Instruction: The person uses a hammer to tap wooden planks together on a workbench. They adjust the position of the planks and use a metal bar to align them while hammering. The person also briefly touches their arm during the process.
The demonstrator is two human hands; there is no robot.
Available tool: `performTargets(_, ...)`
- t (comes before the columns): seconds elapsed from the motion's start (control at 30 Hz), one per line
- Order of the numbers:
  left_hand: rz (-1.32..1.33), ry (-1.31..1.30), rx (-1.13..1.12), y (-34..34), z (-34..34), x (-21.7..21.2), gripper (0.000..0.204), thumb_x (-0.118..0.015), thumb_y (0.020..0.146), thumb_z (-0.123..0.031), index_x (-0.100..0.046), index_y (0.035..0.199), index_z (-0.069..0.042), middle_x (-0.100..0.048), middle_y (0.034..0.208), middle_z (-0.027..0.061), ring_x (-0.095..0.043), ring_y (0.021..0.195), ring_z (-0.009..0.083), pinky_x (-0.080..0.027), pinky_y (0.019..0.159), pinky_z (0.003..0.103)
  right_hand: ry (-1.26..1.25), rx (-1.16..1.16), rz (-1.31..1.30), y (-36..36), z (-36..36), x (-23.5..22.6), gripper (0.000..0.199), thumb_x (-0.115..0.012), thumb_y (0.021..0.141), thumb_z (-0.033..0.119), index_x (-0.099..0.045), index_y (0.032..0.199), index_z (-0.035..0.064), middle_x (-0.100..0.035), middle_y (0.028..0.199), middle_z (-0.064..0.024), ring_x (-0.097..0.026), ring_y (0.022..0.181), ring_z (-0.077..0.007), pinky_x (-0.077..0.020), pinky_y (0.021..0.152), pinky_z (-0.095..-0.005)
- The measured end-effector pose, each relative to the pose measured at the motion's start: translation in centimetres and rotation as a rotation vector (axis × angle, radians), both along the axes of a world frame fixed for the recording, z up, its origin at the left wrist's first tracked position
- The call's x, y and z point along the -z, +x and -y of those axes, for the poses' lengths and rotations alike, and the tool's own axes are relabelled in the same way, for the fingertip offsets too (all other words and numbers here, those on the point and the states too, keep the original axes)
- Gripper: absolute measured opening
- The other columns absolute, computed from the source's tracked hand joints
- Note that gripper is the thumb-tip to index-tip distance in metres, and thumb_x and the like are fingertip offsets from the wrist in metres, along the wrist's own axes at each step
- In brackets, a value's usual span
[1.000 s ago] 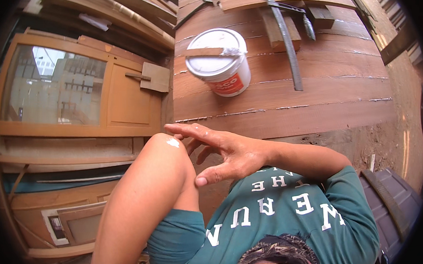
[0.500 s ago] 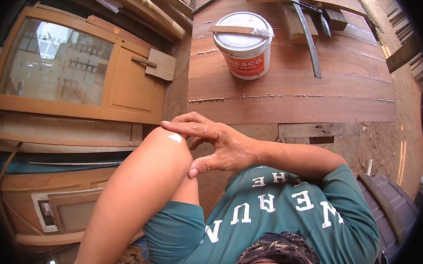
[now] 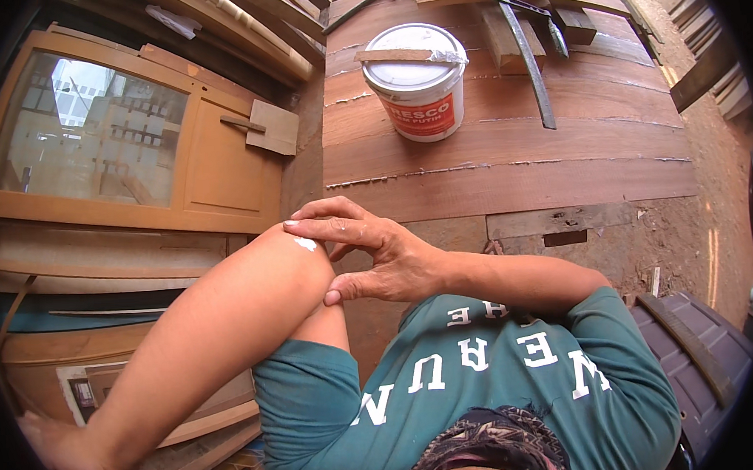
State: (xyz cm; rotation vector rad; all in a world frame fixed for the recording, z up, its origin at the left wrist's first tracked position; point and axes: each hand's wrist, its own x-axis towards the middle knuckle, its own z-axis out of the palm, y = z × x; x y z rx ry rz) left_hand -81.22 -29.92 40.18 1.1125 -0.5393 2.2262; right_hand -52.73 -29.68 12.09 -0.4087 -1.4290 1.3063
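My right hand (image 3: 377, 248) is wrapped round my bent left elbow, thumb below and fingers on top. A white smear (image 3: 305, 244) marks the skin of the elbow, close under my fingertips. Small white specks also show on the right hand's fingers. My left hand (image 3: 64, 447) is raised at the lower left rim, dim and blurred, and its fingers cannot be made out well. Beyond the right hand, a lidded white bucket (image 3: 416, 105) with a red label stands on joined reddish-brown boards (image 3: 510, 177). A flat wooden stick (image 3: 394, 55), its tip coated white, lies across the lid.
A dark metal bar clamp (image 3: 520, 53) rests over wooden blocks (image 3: 511, 45) on the boards. At the left leans a wooden door panel (image 3: 228, 170) with a glass pane. Timber pieces are stacked behind it. A dark ribbed case (image 3: 698, 354) stands at my right.
My left forearm has swung, bringing the left hand further into view at the lower left. The right hand keeps its hold on the elbow. The whole view has shifted slightly.
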Motion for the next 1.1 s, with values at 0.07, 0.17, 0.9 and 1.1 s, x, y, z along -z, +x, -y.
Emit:
performTargets(0.07, 0.019, -0.013, 0.005, 0.0, -0.7, -0.2, 0.056, -0.052, 0.103, -0.04, -0.038, 0.149, -0.012, -0.047, 0.142, 0.0156, -0.045, 0.128, 0.0369, -0.037, 0.106, 0.061, 0.009, 0.003, -0.013, -0.2, -0.1, -0.1, 0.074, -0.083, 0.084, 0.028, -0.051, 0.15, 0.0175, -0.045, 0.146, -0.0115, -0.048, 0.133, -0.0256, -0.0488, 0.106, -0.0401)
performTargets(0.17, 0.062, -0.032, 0.044, -0.1, -2.6, 0.1, 0.057, -0.052, 0.103, -0.041, -0.038, 0.149, -0.012, -0.047, 0.142, 0.0155, -0.045, 0.128, 0.0368, -0.037, 0.106, 0.061, 0.017, 0.016, -0.025, -0.3, -0.4, 0.2, 0.071, -0.082, 0.085, 0.026, -0.053, 0.148, 0.0155, -0.05, 0.143, -0.012, -0.049, 0.131, -0.0254, -0.0475, 0.108, -0.0402)
performTargets(0.9, 0.396, -0.09, 0.361, 2.8, -14.4, -0.4, 0.065, -0.054, 0.101, -0.049, -0.035, 0.152, -0.013, -0.046, 0.143, 0.0148, -0.044, 0.129, 0.0359, -0.036, 0.106, 0.061, -0.124, 0.047, -0.09, -0.4, -0.9, 1.0, 0.055, -0.076, 0.092, 0.014, -0.057, 0.143, 0.0122, -0.051, 0.139, -0.0114, -0.05, 0.131, -0.0234, -0.0465, 0.111, -0.0379)
performTargets(1.1, 0.451, -0.088, 0.4, 5.7, -15.0, 0.1, 0.068, -0.054, 0.101, -0.051, -0.034, 0.153, -0.014, -0.046, 0.144, 0.0145, -0.044, 0.129, 0.0356, -0.036, 0.107, 0.061, -0.128, 0.076, -0.088, 0.0, -1.0, 1.5, 0.053, -0.076, 0.091, 0.011, -0.059, 0.142, 0.0126, -0.055, 0.134, -0.0096, -0.052, 0.126, -0.0202, -0.0478, 0.107, -0.0343)
